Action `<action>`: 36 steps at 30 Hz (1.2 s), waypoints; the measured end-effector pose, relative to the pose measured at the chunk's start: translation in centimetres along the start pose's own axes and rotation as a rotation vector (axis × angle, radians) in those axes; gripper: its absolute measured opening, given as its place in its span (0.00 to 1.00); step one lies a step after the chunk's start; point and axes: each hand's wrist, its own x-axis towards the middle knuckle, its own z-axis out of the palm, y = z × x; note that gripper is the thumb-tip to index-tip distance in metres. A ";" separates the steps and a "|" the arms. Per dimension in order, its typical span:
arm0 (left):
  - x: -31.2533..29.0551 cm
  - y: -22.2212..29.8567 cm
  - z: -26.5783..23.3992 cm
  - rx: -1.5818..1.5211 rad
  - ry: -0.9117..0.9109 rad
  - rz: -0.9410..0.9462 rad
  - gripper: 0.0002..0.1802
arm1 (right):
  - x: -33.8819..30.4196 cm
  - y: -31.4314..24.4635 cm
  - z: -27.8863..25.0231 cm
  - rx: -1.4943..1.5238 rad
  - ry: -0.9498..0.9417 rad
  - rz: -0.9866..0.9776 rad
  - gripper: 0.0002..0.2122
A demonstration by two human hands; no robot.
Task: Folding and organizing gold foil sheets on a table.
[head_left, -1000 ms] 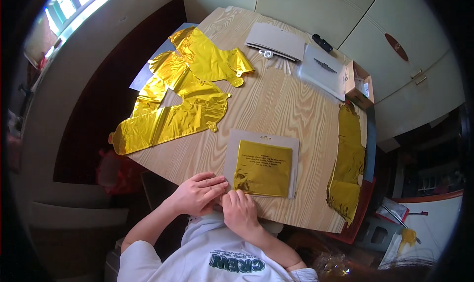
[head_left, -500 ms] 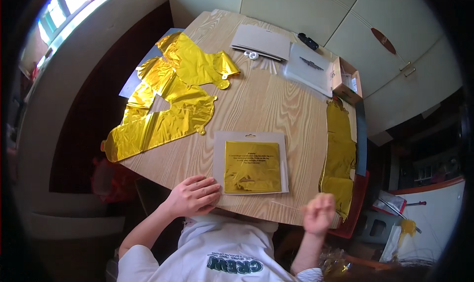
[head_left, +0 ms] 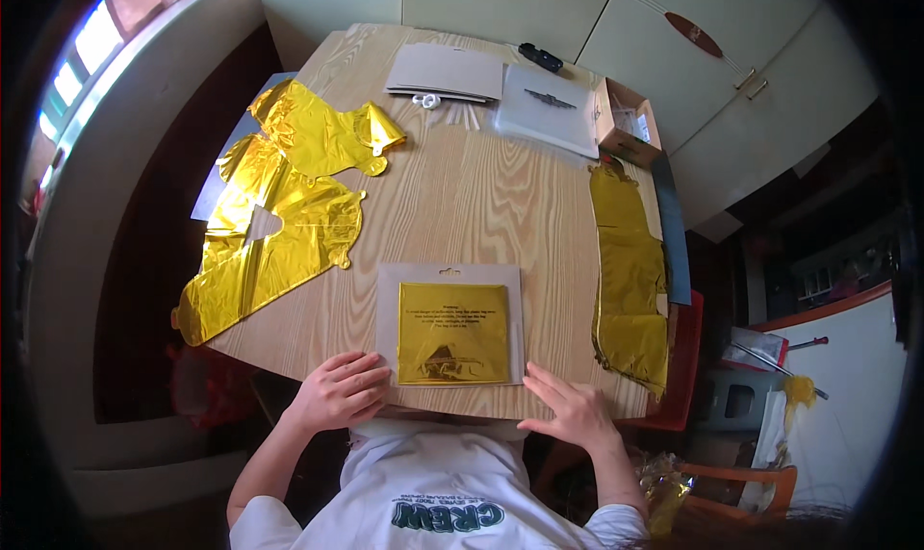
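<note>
A flat packet [head_left: 388,309] lies at the near edge of the table. It has a pale grey card with a hanging slot, and a folded gold foil balloon [head_left: 452,343] shows through its clear cover, with small dark print on it. My left hand [head_left: 345,388] lies at the packet's lower left corner, fingers flat and its tips against the edge. On the other side my right hand [head_left: 570,406] is open beside the lower right corner, thumb apart from the stretched fingers, its tips at or very near the edge.
Flat gold foil balloons [head_left: 289,223] spread over the table's left side. A long stack of gold foil [head_left: 630,271] lines the right edge. At the back are grey cards [head_left: 445,69], white-handled scissors [head_left: 426,100], clear bags [head_left: 549,117], an open cardboard box [head_left: 626,127] and a black object [head_left: 541,57].
My right hand has come left to the packet's right edge and its fingers have opened. A thin clear strip near that hand no longer shows. The whole view has shifted slightly.
</note>
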 end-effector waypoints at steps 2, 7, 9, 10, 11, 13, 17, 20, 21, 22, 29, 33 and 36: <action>0.0 0.0 0.1 0.002 0.006 0.009 0.10 | 0.3 0.6 0.6 -0.103 -0.046 -0.062 0.30; 0.6 0.5 -0.1 0.020 0.003 -0.013 0.13 | 0.9 0.7 0.5 -0.136 -0.058 -0.155 0.30; 0.5 0.5 0.0 0.036 -0.008 -0.018 0.14 | 1.1 0.9 0.6 -0.120 -0.059 -0.161 0.29; 0.4 0.6 0.0 0.044 -0.013 -0.020 0.15 | 1.2 1.0 0.9 -0.109 -0.050 -0.157 0.29; 0.4 0.6 0.0 0.040 -0.019 -0.023 0.15 | 1.2 1.2 1.1 -0.099 -0.042 -0.156 0.29; 0.4 0.6 -0.1 0.030 -0.030 -0.028 0.14 | 1.1 1.4 1.4 -0.067 -0.012 -0.160 0.29; 0.7 0.7 -0.1 0.014 0.003 -0.026 0.11 | 0.6 1.5 1.8 -0.029 0.006 -0.163 0.31; 0.1 0.8 0.3 0.009 0.031 -0.026 0.09 | 0.3 0.9 1.7 -0.038 -0.022 -0.157 0.31; -0.1 0.9 0.4 0.002 0.041 -0.033 0.08 | 0.1 0.6 1.8 -0.048 -0.009 -0.148 0.31; -0.2 0.9 0.4 -0.004 0.051 -0.040 0.07 | -0.2 0.3 1.9 -0.057 0.004 -0.139 0.31; -0.5 1.2 0.9 -0.075 0.102 -0.164 0.06 | -0.7 -0.5 3.6 -0.075 0.142 -0.070 0.18; -0.2 1.7 1.1 -0.067 0.141 -0.199 0.06 | -0.5 -0.8 4.4 -0.053 0.252 -0.023 0.10; 0.3 2.0 1.3 -0.065 0.180 -0.216 0.07 | -0.4 -1.4 4.8 -0.058 0.302 0.039 0.08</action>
